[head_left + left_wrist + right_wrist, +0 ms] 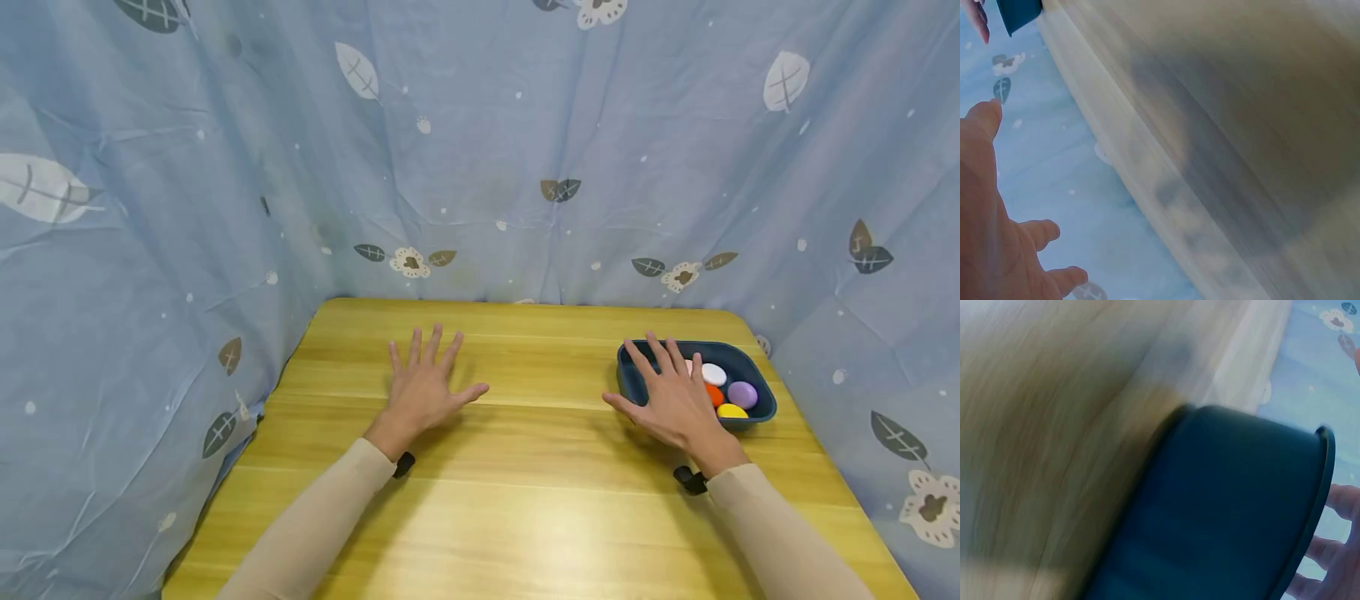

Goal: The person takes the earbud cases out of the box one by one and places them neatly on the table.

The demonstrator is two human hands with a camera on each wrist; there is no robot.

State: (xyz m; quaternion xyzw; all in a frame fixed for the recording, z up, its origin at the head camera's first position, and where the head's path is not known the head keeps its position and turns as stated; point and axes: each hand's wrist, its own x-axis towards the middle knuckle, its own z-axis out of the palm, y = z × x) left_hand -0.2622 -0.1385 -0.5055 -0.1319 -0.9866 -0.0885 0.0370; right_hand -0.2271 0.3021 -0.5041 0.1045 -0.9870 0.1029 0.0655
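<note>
Fingers spread, my left hand [423, 396] hovers above the left half of the wooden table with nothing in it. My right hand [675, 400], its fingers also spread, is over the left part of a dark blue tray [761, 392] and holds nothing. Inside the tray lie several round, smooth pieces: a white one [714, 374], a purple one [742, 394], a yellow one [732, 412] and a red-orange one [715, 395]. A pale pink piece [689, 367] is mostly hidden by my fingers. In the right wrist view the tray's side wall [1229, 500] stands close below my fingers.
The yellow wood-grain table [525, 467] extends between and in front of both hands. A blue curtain [480, 150] with leaf and flower prints hangs behind the table and along both sides. Dark wrist cameras [690, 480] sit under the sleeves' cuffs.
</note>
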